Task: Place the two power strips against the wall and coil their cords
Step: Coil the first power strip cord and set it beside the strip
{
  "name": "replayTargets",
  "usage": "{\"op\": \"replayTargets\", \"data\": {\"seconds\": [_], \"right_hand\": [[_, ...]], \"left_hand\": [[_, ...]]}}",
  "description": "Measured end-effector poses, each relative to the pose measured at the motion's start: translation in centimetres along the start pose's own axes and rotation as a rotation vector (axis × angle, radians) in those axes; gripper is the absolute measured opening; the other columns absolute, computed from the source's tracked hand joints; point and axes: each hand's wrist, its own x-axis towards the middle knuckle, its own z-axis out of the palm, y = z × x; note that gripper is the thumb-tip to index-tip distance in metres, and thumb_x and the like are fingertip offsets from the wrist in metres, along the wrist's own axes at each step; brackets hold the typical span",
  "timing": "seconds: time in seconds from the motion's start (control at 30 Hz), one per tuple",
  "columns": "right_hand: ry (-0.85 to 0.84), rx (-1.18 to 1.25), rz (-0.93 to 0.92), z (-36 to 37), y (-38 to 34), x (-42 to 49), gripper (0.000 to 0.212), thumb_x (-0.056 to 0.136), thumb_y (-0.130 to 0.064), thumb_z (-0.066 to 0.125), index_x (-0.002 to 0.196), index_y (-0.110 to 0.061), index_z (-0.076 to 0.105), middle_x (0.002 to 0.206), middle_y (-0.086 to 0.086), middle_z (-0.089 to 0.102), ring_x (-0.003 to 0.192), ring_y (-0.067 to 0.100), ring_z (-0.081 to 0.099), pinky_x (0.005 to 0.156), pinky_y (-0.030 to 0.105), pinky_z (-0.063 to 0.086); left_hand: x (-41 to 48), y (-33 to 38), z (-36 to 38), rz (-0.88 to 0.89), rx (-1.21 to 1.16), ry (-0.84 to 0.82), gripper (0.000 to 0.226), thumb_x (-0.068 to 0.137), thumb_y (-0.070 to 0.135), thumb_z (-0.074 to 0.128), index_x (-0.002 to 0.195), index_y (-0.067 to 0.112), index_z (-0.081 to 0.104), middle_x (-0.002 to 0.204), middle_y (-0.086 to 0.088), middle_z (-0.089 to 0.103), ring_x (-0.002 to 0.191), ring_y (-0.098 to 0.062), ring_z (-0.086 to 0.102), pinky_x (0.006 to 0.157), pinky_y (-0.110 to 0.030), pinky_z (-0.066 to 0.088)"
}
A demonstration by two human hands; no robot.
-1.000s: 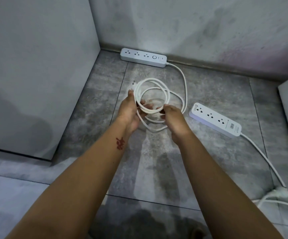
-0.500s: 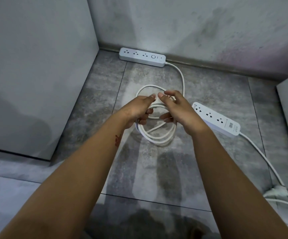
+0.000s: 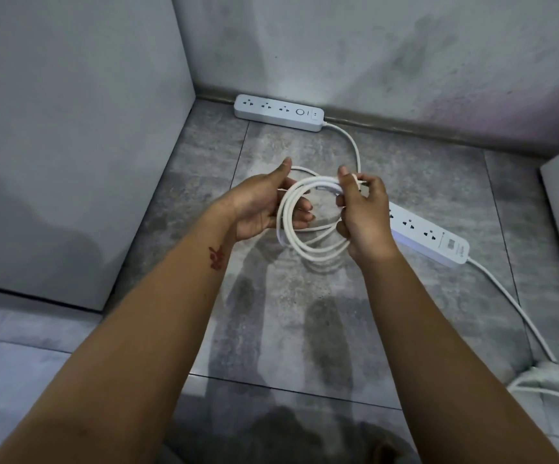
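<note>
Head view, looking down into a corner of the room. The first power strip [image 3: 278, 112] lay flat on the tiled floor [image 3: 304, 329], its long back edge against the foot of the back wall [image 3: 338, 55], sockets facing up. Its cord [image 3: 352, 142] left the right end, curved over the floor toward the person and ran up into a coil [image 3: 308, 244] of several white loops held above the floor between both hands. The left hand [image 3: 258, 209] held the left side of the coil: the loops lay across its curled fingers, with the thumb raised above them. The right hand [image 3: 363, 214] was closed on the upper right of the coil, thumb and fingers pinching the bunched loops together. Whether the plug end sat inside that grip could not be told. The second power strip [image 3: 430, 238] lay at an angle on the floor to the right of the hands, well apart from the wall, its near end hidden behind the right hand. Its cord [image 3: 514, 304] ran uncoiled from the far end toward the lower right, where a plug [image 3: 546, 370] and loose white loops lay at the edge of view. A grey panel [image 3: 70, 128] stood to the left of the corner. A small red mark [image 3: 216, 257] showed on the left forearm.
</note>
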Motion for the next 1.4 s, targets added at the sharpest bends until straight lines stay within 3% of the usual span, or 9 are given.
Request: {"op": "replayTargets", "data": {"seconds": [0.1, 0.3, 0.47, 0.63, 0.73, 0.9, 1.07, 1.2, 1.4], "right_hand": [[0.094, 0.143, 0.046, -0.1, -0.6, 0.3, 0.029, 0.092, -0.042, 0.063, 0.104, -0.021, 0.047, 0.072, 0.002, 0.051, 0.041, 0.005, 0.036, 0.039, 0.02, 0.025], [0.258, 0.302, 0.096, 0.2, -0.6, 0.8, 0.03, 0.094, -0.044, 0.059, 0.105, -0.021, 0.042, 0.07, 0.001, 0.049, 0.041, 0.007, 0.035, 0.037, 0.019, 0.027], [0.263, 0.293, 0.141, 1.5, 0.4, 0.3, 0.03, 0.097, -0.043, 0.055, 0.106, -0.019, 0.038, 0.073, 0.001, 0.052, 0.047, 0.009, 0.042, 0.046, 0.023, 0.038], [0.216, -0.192, 0.14, 0.0, 1.6, 1.5, 0.042, 0.089, -0.057, 0.053, 0.1, -0.017, 0.045, 0.103, 0.005, 0.055, 0.101, 0.025, 0.054, 0.098, 0.044, 0.046], [0.211, -0.589, 0.066, -1.1, 1.4, 1.2, 0.045, 0.088, -0.062, 0.048, 0.102, -0.02, 0.053, 0.106, 0.001, 0.058, 0.116, 0.027, 0.048, 0.106, 0.048, 0.035], [0.069, -0.733, -0.276, -1.0, -0.3, 0.8, 0.043, 0.096, -0.057, 0.042, 0.107, -0.022, 0.066, 0.108, -0.004, 0.07, 0.11, 0.02, 0.059, 0.101, 0.041, 0.041], [-0.278, -0.6, -0.098, -1.1, -1.4, 1.0, 0.052, 0.101, -0.053, 0.036, 0.097, -0.015, 0.071, 0.08, -0.004, 0.069, 0.071, 0.011, 0.063, 0.061, 0.029, 0.043], [-0.393, -0.709, -0.145, -1.5, -1.1, 0.9, 0.04, 0.098, -0.05, 0.046, 0.097, -0.014, 0.063, 0.072, -0.005, 0.054, 0.06, 0.01, 0.05, 0.053, 0.025, 0.036], [-0.215, -0.712, -0.284, -0.4, 0.1, 1.1, 0.033, 0.101, -0.044, 0.043, 0.087, -0.015, 0.046, 0.07, -0.002, 0.047, 0.064, 0.016, 0.048, 0.061, 0.034, 0.038]], "left_hand": [[-0.2, -0.3, -0.4, -0.028, 0.036, -0.045, 0.061, 0.1, 0.053, 0.032, 0.109, 0.002, 0.062, 0.086, -0.012, 0.072, 0.094, -0.031, 0.071, 0.079, -0.037, 0.059], [-0.1, -1.0, 0.3, 0.051, -0.033, -0.033, 0.05, 0.101, 0.045, 0.038, 0.11, 0.004, 0.065, 0.098, -0.013, 0.073, 0.095, -0.025, 0.071, 0.082, -0.032, 0.058], [0.6, -1.3, 1.3, 0.112, -0.107, 0.03, 0.036, 0.106, 0.031, 0.034, 0.1, 0.007, 0.06, 0.065, -0.004, 0.063, 0.065, -0.022, 0.067, 0.072, -0.036, 0.058], [1.2, -1.4, 0.6, 0.114, -0.089, 0.068, 0.032, 0.106, 0.03, 0.035, 0.09, 0.009, 0.054, 0.052, 0.007, 0.031, 0.038, -0.007, 0.026, 0.056, -0.028, 0.043], [1.0, -0.8, -0.1, 0.079, 0.025, 0.009, 0.032, 0.105, 0.031, 0.037, 0.089, 0.01, 0.055, 0.055, 0.007, 0.029, 0.04, -0.006, 0.022, 0.054, -0.025, 0.038], [1.1, -0.1, 0.0, 0.029, 0.268, -0.067, 0.033, 0.105, 0.032, 0.038, 0.091, 0.009, 0.058, 0.054, 0.008, 0.029, 0.041, -0.006, 0.021, 0.05, -0.022, 0.038], [1.1, -0.2, 0.0, 0.057, 0.251, -0.064, 0.034, 0.104, 0.032, 0.04, 0.091, 0.008, 0.059, 0.054, 0.008, 0.029, 0.041, -0.006, 0.023, 0.049, -0.021, 0.037], [1.1, -0.3, -0.2, 0.062, 0.226, -0.017, 0.036, 0.104, 0.034, 0.041, 0.09, 0.007, 0.062, 0.053, 0.007, 0.031, 0.04, -0.005, 0.022, 0.045, -0.02, 0.035], [1.4, -0.3, -0.2, 0.066, 0.093, 0.024, 0.046, 0.101, 0.044, 0.043, 0.088, 0.006, 0.066, 0.058, 0.001, 0.05, 0.047, -0.012, 0.047, 0.06, -0.029, 0.049]]}}
